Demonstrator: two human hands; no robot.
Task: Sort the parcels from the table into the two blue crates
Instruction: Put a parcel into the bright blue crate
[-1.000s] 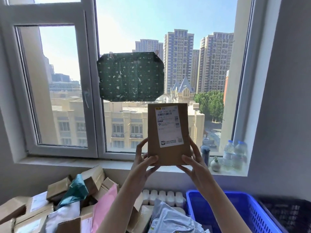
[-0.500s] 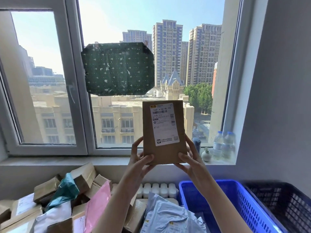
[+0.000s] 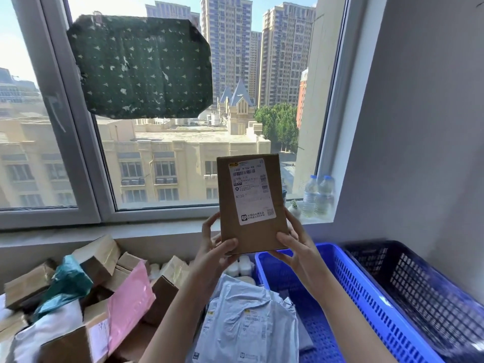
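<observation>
My left hand (image 3: 217, 250) and right hand (image 3: 296, 247) clasp the lower corners of a flat brown cardboard parcel (image 3: 248, 237) with thumbs on its front, its white printed label (image 3: 251, 191) facing me. It is upright in the air before the window. Below sit the blue slatted plastic crate (image 3: 366, 297), crinkled grey poly mailers (image 3: 248, 323), a glossy pink one (image 3: 128, 299) and cardboard boxes (image 3: 99, 258).

Bare left forearm (image 3: 183, 323), bare right forearm (image 3: 335, 310)

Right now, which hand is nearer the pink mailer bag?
Left. The left hand grips the cardboard parcel above and right of the pink mailer bag; the right hand grips its opposite edge, farther away.
</observation>
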